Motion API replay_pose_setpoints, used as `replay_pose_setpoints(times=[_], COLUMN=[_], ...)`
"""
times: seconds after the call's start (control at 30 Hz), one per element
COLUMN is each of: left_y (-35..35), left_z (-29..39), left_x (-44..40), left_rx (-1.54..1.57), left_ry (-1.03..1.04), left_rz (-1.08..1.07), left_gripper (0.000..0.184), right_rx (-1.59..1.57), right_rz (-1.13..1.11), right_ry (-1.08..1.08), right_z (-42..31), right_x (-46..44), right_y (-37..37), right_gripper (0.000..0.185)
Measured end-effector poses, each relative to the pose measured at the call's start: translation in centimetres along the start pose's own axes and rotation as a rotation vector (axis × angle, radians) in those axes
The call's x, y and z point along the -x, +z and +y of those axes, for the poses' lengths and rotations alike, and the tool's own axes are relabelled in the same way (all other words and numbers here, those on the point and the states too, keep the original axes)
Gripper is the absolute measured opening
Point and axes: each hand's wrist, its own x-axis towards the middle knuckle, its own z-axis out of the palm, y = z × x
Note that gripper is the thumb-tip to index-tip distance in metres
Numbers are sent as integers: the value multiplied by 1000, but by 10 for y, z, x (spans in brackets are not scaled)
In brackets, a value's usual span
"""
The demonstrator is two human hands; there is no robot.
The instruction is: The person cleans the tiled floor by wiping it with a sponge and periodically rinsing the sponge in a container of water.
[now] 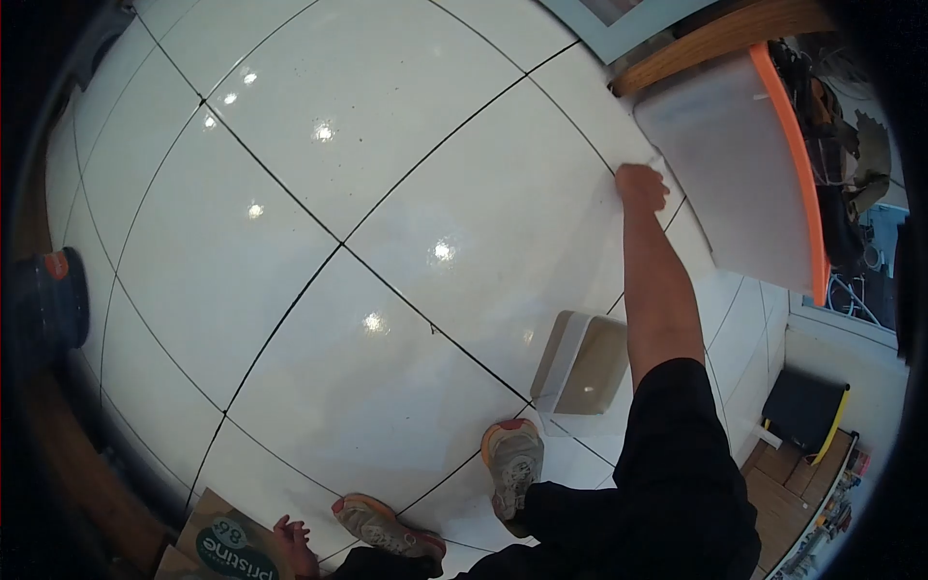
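Note:
My right arm reaches out over the white tiled floor, and my right hand [642,188] is closed, with its fingers curled. Whatever its fingers hold, if anything, is hidden or too small to name. Close beside it stands a large translucent plastic bin [730,164] with an orange rim; I cannot tell whether the hand touches it. Low at the left, my left hand [296,546] has its fingers apart and slightly bent, with nothing visible in them. It is beside a cardboard box [198,517] printed "pristine". A small whitish plastic tub [559,362] lies on the floor below my right forearm.
My shoes [512,469] are on the tiles near the tub. Dark items and cables [839,145] fill the bin. A wooden furniture edge [715,46] is at upper right, a dark blue container [63,300] at far left, and a black and yellow object [805,411] at right.

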Motion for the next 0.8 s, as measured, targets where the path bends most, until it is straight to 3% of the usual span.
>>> replay_pose_setpoints(times=[0.07,0.23,0.27,0.3,0.33,0.37,0.4,0.43,0.47,0.5,0.53,0.57,0.6,0.7,0.73,0.8], left_y=[6,7,8,7,7,7,8,9,10,12,13,14,14,11,6,-3], left_z=[15,20,21,20,16,10,5,4,5,5,2,-3,-8,-24,-31,-44], left_x=[1,-4,-2,0,1,3,5,9,13,15,17,19,22,25,25,20], left_rx=[47,70,67,67,89,112,136,140,143,144,142,140,136,159,149,125], left_ry=[6,53,57,60,60,60,58,41,23,7,-3,-14,-25,-18,-9,18], left_rz=[70,80,76,72,86,100,114,123,131,137,144,148,152,131,100,22], left_gripper=[36,40,38,36,37,38,38,38,39,39,39,40,40,39,41,46], right_rx=[-138,-169,-227,-163,-365,-530,-636,-753,-788,-693,-617,-539,-599,-831,-804,-645], right_rz=[94,311,136,290,349,290,-39,-77,-257,-311,-512,-391,-329,-509,-439,-82], right_ry=[12,-775,-828,-1055,-1190,-1373,-1547,-1694,-1858,-2026,-2151,-2296,-2336,-2235,-2122,-1943], right_z=[-38,-139,-163,-179,-191,-193,-187,-173,-154,-134,-115,-104,-97,-145,-172,-216], right_x=[18,118,161,208,266,326,385,443,494,534,558,582,584,527,498,404], right_y=[-1,29,30,52,71,77,75,79,79,76,63,77,78,80,88,70], right_gripper=[56,42,41,41,43,45,46,47,46,43,39,38,36,38,42,41])
